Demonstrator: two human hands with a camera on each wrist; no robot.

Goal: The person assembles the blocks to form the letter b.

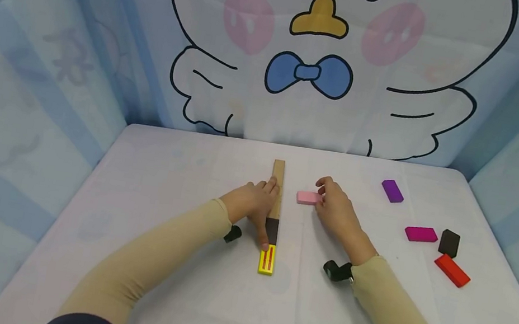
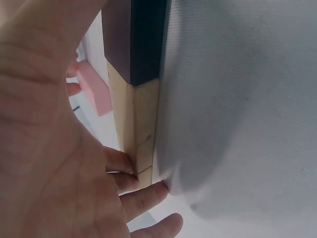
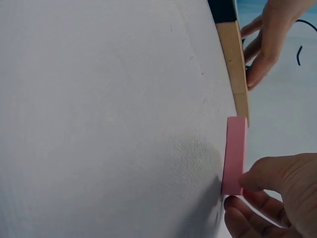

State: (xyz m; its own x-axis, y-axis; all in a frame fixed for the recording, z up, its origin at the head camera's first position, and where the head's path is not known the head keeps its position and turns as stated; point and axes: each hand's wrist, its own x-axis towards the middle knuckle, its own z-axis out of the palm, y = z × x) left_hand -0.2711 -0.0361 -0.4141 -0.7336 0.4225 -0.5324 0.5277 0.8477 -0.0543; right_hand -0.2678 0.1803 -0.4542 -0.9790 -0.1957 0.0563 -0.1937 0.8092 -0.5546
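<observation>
A straight row of blocks runs up the middle of the table: light wooden blocks (image 1: 279,169) at the far end, then a dark brown block (image 1: 271,233), then a yellow block (image 1: 266,267) with red stripes nearest me. My left hand (image 1: 253,202) lies along the row's left side, fingers stretched out against the wood and thumb extended down to the yellow block. To the right of the row, my right hand (image 1: 339,214) pinches the right end of a pink block (image 3: 235,153). That block is low at the tabletop, apart from the row.
Loose blocks lie toward the right: a purple one (image 1: 392,191), a magenta one (image 1: 421,234), a dark brown one (image 1: 449,243) and a red one (image 1: 452,270). A white cloth covers the table (image 1: 176,171). Behind it hangs a cartoon-printed curtain (image 1: 297,117).
</observation>
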